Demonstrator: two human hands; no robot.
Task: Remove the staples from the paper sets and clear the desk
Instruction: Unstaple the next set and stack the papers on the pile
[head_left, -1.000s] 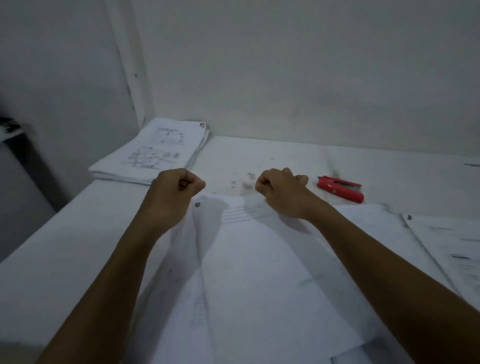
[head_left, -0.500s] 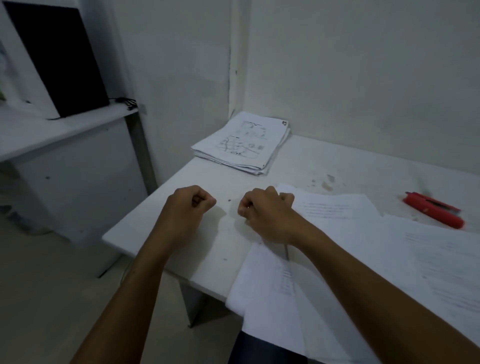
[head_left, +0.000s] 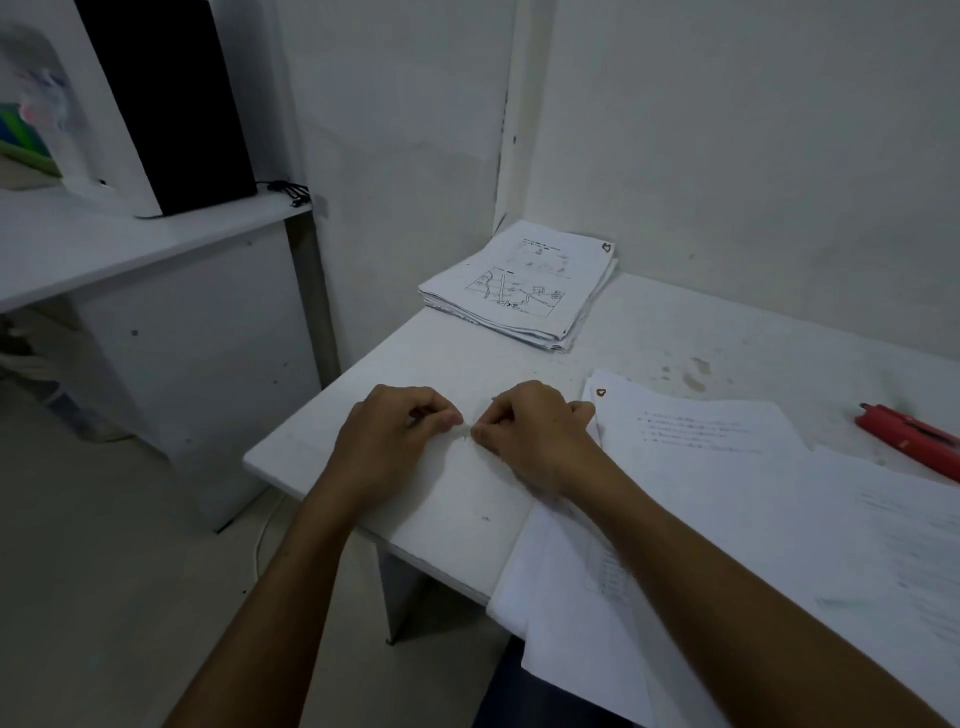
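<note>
The paper sets (head_left: 727, 499) lie spread over the near right part of the desk (head_left: 447, 499), their front edge hanging past its rim. Just left of them both hands sit on the bare desk, fingertips nearly meeting. The left hand (head_left: 395, 436) and right hand (head_left: 530, 431) have fingers curled, pinching at something tiny between them; what it is I cannot tell. A stack of papers (head_left: 524, 286) rests in the desk's far corner, a red staple remover (head_left: 909, 436) towards its right.

fists now loosened, left hand (head_left: 397, 431) and right hand (head_left: 524, 434) fingertip-to-fingertip
</note>
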